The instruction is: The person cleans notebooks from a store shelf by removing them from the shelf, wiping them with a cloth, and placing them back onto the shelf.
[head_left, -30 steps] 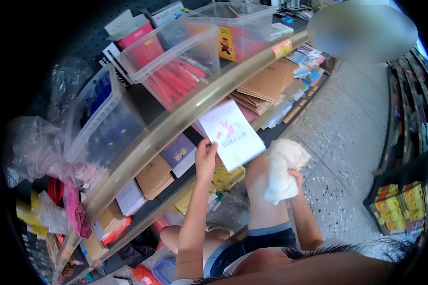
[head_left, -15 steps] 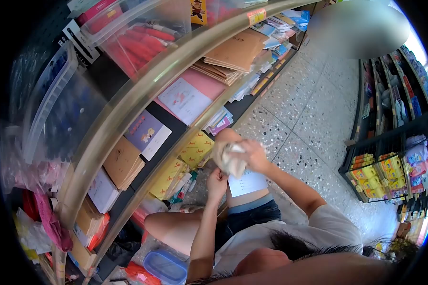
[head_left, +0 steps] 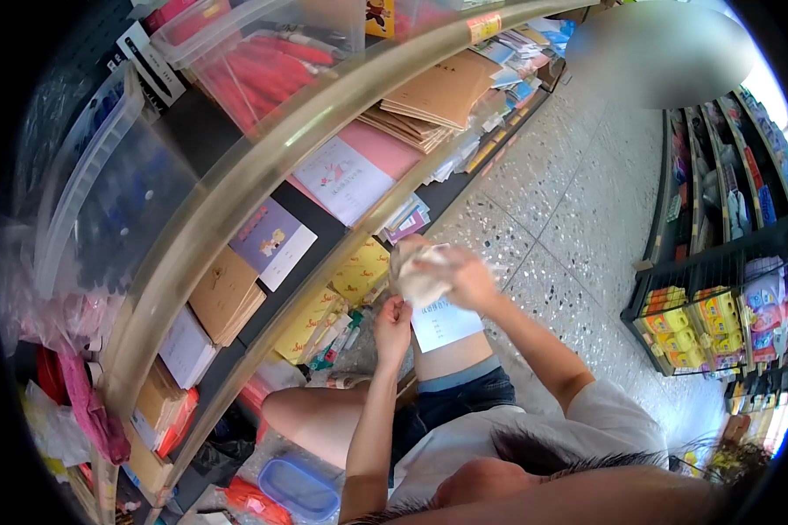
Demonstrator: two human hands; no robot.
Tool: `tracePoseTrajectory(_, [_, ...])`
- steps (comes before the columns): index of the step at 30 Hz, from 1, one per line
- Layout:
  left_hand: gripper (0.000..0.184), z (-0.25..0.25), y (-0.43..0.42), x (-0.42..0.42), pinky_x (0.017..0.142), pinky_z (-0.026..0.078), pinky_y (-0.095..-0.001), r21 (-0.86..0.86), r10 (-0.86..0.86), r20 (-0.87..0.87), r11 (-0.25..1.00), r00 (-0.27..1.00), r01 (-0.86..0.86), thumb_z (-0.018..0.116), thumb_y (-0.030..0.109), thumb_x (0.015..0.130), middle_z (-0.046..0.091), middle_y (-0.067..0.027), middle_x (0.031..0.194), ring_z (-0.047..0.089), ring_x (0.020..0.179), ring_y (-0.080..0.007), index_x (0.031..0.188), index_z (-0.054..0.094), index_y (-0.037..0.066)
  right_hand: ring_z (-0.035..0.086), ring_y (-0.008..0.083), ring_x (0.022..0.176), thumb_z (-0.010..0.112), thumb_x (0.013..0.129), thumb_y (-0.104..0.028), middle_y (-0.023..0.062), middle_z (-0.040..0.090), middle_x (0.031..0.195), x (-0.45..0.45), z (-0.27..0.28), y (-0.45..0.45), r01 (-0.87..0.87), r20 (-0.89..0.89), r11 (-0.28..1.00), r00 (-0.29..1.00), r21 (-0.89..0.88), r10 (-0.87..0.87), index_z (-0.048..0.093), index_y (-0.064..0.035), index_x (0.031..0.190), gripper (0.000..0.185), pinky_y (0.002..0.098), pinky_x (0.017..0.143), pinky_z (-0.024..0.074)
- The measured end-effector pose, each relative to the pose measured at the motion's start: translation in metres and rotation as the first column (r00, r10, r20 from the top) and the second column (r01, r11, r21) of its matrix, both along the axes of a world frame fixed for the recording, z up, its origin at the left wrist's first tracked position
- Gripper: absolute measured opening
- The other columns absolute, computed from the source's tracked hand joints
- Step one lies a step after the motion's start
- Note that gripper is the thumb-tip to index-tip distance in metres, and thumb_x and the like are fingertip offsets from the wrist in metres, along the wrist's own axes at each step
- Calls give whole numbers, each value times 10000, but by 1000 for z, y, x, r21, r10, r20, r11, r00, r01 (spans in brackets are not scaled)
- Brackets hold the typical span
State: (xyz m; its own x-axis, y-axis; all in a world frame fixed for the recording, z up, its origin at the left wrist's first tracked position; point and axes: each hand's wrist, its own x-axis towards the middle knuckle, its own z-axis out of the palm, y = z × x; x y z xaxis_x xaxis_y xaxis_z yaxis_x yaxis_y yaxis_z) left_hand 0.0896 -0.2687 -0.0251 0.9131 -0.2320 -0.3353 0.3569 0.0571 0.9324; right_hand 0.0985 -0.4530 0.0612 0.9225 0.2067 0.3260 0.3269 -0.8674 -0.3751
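Note:
A white booklet [head_left: 446,329] with printed characters lies across my raised thigh. My left hand [head_left: 392,331] is closed at its left edge, thumb and fingers pinched on it. Bunched in my right hand [head_left: 469,282] is a pale beige cloth [head_left: 422,276], resting over the upper part of the booklet and covering it there. Both the right hand and the cloth are blurred by motion.
Left, a shelf rack holds brown notebooks [head_left: 226,296], a purple notebook [head_left: 273,243], a pink-and-white booklet [head_left: 345,179] and yellow packs [head_left: 311,322]. A blue plastic container [head_left: 299,488] sits on the floor. Yellow bottles [head_left: 674,325] stand in a rack at right.
My right hand and the cloth have shifted slightly over the booklet, and more of its print shows below the cloth. My left hand keeps its pinch at the edge.

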Motion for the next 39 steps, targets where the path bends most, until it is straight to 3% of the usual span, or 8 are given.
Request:
tracePoseTrajectory(9, [207,-16,8,-8,635,491,-223,-202,-26,-215,979,976,-18,503,153,955,644,-22,906,601,731,-83,1099,567,19,580,292,995,631,600,-90,80,608,1066,-87,3,-41,-301,-546,948,780,98,304,701,-289,1016,466,434,890,450])
tracePoseTrajectory(13, [210,3,5,-4,623,499,-231,-111,30,-163,993,986,-49,500,148,954,643,-40,917,603,733,-85,1095,563,4,645,286,904,587,729,-157,107,651,942,-111,-34,-131,-332,-741,677,448,-657,-499,697,-252,996,304,402,725,513])
tracePoseTrajectory(18, [203,-4,9,-6,603,466,-219,-103,-1,-141,995,990,-13,493,133,958,629,-21,871,573,711,-67,1104,563,11,630,304,927,627,686,-64,123,628,981,-91,16,-117,443,-353,889,818,-118,-455,677,-198,1084,423,384,746,507])
tracePoseTrajectory(20, [200,-1,3,-4,601,461,-218,-73,-9,-132,997,991,-1,495,133,957,629,-18,861,567,702,-61,1100,564,11,618,315,896,654,660,-39,137,616,968,-66,19,-82,323,-108,929,945,180,-308,669,-163,1085,443,370,757,500])
tracePoseTrajectory(28, [196,-3,5,-4,587,458,-217,-8,35,-125,999,992,-36,496,121,951,625,-23,868,562,689,-65,1090,567,2,571,323,979,658,634,-70,119,590,1098,-70,-57,-50,31,-104,983,995,179,-12,670,-242,1098,495,451,878,447])
tracePoseTrajectory(32, [205,-23,12,-1,595,456,-214,47,46,-105,998,993,-41,494,110,949,621,-18,882,559,702,-64,1104,562,-5,582,293,1051,636,664,-160,91,613,1120,-128,-81,-118,-258,-760,852,612,-456,-221,670,-298,1095,454,453,911,444])
tracePoseTrajectory(35, [218,-6,13,1,612,448,-213,55,28,-151,998,988,-20,491,116,951,621,-18,882,553,718,-60,1119,559,-5,600,283,1047,620,679,-106,112,630,1123,-151,-110,-142,239,-784,952,545,-194,-297,671,-225,1098,438,393,890,468])
tracePoseTrajectory(39, [184,-19,7,-3,658,467,-268,161,120,55,979,991,-127,550,96,908,638,-46,840,581,715,-122,1052,600,-7,616,244,1016,591,698,-5,124,652,1082,-110,-144,-105,709,-729,562,637,426,-251,635,-56,1103,410,328,859,481])
